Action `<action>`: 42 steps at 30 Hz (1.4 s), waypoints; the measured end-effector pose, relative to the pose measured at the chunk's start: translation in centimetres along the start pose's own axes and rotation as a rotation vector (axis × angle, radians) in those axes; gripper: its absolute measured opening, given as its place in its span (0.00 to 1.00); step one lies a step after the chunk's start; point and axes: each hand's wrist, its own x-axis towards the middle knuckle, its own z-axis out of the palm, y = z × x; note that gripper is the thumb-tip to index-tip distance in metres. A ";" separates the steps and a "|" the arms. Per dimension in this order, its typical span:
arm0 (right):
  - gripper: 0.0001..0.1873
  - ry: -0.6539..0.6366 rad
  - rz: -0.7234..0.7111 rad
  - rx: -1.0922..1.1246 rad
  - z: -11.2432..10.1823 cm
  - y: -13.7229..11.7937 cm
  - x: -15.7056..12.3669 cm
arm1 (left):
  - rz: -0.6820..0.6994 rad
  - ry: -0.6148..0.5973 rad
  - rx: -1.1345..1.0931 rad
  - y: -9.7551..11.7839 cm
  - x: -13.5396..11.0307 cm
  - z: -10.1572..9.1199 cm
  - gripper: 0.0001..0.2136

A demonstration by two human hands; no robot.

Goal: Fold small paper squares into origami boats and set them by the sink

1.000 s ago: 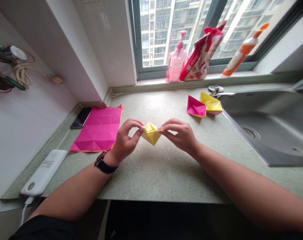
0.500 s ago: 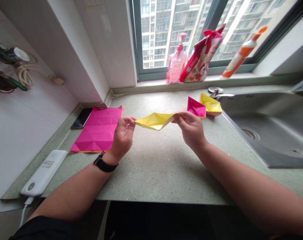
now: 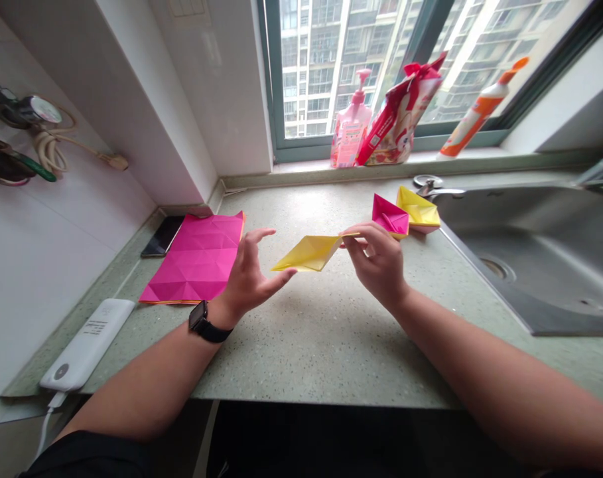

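A folded piece of yellow paper (image 3: 308,253) hangs above the counter, its right end pinched between the thumb and fingers of my right hand (image 3: 375,260). My left hand (image 3: 249,272) is open at the paper's left end, thumb and index finger spread wide; the thumb tip lies close to the lower edge, and I cannot tell if it touches. Just beyond my right hand stand a pink folded paper box (image 3: 391,216) and a yellow folded paper box (image 3: 417,208). Creased pink sheets (image 3: 192,255) lie flat behind my left wrist, with orange edges showing underneath.
A dark phone (image 3: 162,236) lies by the pink sheets, and a white power bank (image 3: 88,342) with a cable sits at the left edge. To the right is a steel sink (image 3: 544,239). A pump bottle (image 3: 351,133), red bag (image 3: 398,119) and orange-white bottle (image 3: 475,116) line the windowsill.
My left hand has let go of the paper's left end and spread its fingers. That end has dropped and tilted down, while my right hand keeps its pinch.
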 end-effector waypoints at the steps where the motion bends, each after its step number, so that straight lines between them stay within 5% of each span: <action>1: 0.07 -0.025 -0.049 -0.045 0.0 -0.4 -0.1 | 0.046 -0.028 0.061 0.2 0.0 -0.1 0.41; 6: 0.06 -0.121 -0.221 -0.098 0.5 -1.7 -0.8 | 0.113 -0.217 0.179 1.0 -0.2 0.2 0.56; 14: 0.06 -0.211 -0.233 -0.050 0.4 -2.1 -0.8 | 0.063 -0.180 0.146 1.8 -0.5 0.7 0.37; 20: 0.04 -0.233 -0.128 0.021 0.7 -1.6 -1.1 | -0.028 -0.092 0.000 1.7 -0.7 0.8 0.24; 23: 0.12 -0.292 0.015 0.083 1.1 -0.5 -1.4 | -0.152 -0.078 -0.144 1.9 -0.6 1.0 0.20; 31: 0.18 -0.386 0.273 0.225 1.4 1.3 -1.4 | -0.407 -0.271 -0.433 2.2 0.1 1.4 0.15; 36: 0.18 -0.329 0.153 -0.067 1.4 1.5 -1.6 | -0.558 -0.297 -0.368 1.1 -0.2 2.1 0.18; 42: 0.15 -0.577 -0.064 -0.346 1.7 1.9 -2.4 | -0.532 -0.325 -0.161 0.1 -0.3 3.1 0.17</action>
